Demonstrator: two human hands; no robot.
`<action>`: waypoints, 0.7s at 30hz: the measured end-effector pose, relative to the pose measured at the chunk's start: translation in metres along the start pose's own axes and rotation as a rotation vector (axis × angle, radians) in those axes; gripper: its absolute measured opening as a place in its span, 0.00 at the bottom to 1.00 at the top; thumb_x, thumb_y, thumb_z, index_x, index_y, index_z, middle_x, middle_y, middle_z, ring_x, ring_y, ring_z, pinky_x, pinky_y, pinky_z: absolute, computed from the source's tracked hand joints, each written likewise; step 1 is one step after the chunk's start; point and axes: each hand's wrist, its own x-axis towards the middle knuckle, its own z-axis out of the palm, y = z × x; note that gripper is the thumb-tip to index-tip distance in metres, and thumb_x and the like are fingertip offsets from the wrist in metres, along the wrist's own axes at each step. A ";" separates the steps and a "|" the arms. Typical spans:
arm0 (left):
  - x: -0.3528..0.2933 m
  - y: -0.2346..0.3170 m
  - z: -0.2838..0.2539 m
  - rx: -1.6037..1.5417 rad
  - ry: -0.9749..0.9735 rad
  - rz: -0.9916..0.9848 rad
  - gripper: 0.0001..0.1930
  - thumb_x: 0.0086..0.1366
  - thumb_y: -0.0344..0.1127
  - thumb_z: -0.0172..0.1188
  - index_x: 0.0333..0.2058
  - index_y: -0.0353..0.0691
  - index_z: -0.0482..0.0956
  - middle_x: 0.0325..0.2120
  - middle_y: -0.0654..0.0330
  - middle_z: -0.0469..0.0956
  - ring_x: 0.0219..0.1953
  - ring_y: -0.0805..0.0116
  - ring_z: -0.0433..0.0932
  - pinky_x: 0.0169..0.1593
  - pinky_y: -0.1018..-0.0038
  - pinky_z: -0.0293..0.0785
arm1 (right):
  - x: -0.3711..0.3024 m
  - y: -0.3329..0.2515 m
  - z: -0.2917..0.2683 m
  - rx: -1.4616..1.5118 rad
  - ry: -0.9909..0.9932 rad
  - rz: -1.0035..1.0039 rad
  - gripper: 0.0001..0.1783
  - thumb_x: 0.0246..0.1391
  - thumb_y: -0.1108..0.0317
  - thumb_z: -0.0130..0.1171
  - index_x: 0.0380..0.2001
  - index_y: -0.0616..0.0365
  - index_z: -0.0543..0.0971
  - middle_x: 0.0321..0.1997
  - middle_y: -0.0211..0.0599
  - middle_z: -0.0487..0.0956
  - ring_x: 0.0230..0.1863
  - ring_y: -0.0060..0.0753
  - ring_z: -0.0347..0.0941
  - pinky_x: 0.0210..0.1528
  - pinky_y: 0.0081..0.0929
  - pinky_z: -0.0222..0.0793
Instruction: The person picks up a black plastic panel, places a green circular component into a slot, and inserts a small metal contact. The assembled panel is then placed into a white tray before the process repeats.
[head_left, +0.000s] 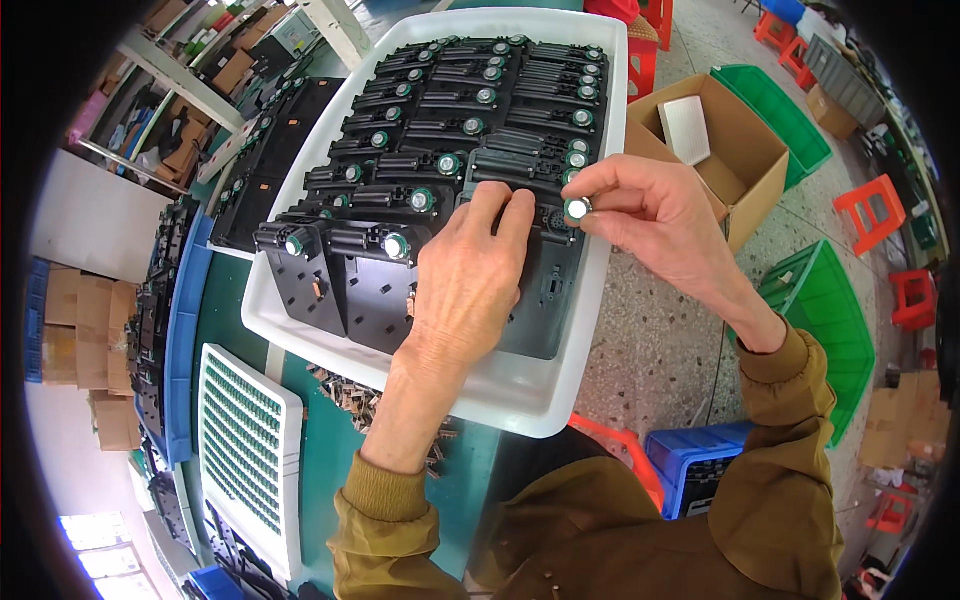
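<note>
A white plastic tray (262, 305) holds rows of black plastic housings (455, 95), many fitted with a round silver part with a green rim (421, 200). My left hand (465, 270) is closed over a black plastic housing (545, 300) at the tray's near right, its fingertips bent over the upper part. Between the thumb and fingers of my right hand (655, 215), a small round silver part (577, 208) with a green edge is pinched just above the right end of that housing. The left fingertips' undersides are hidden.
Left of the tray, a white foam sheet (297, 440) carries rows of small green pieces. Small brownish metal pieces (345, 395) lie on the green table (330, 470). An open cardboard box (765, 160) and green crates (825, 340) stand on the floor to the right.
</note>
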 end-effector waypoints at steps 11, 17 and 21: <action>-0.001 0.002 0.000 0.021 0.040 -0.022 0.30 0.39 0.18 0.67 0.46 0.33 0.70 0.39 0.54 0.68 0.41 0.55 0.76 0.38 0.66 0.78 | 0.002 -0.014 0.009 -0.376 0.044 -0.127 0.13 0.44 0.80 0.66 0.36 0.57 0.85 0.32 0.38 0.81 0.33 0.27 0.78 0.33 0.25 0.72; -0.002 0.002 0.002 0.024 0.048 -0.030 0.28 0.39 0.18 0.68 0.42 0.34 0.69 0.37 0.55 0.68 0.39 0.56 0.77 0.37 0.67 0.78 | 0.004 -0.007 0.016 -0.502 0.089 -0.228 0.12 0.40 0.78 0.68 0.33 0.57 0.84 0.32 0.35 0.80 0.32 0.35 0.76 0.34 0.29 0.70; -0.001 0.002 0.000 0.035 0.034 -0.027 0.28 0.38 0.19 0.69 0.42 0.35 0.69 0.37 0.55 0.68 0.39 0.57 0.77 0.37 0.68 0.78 | 0.003 -0.006 0.015 -0.543 0.076 -0.194 0.13 0.42 0.79 0.68 0.35 0.58 0.83 0.36 0.27 0.80 0.37 0.24 0.74 0.32 0.22 0.66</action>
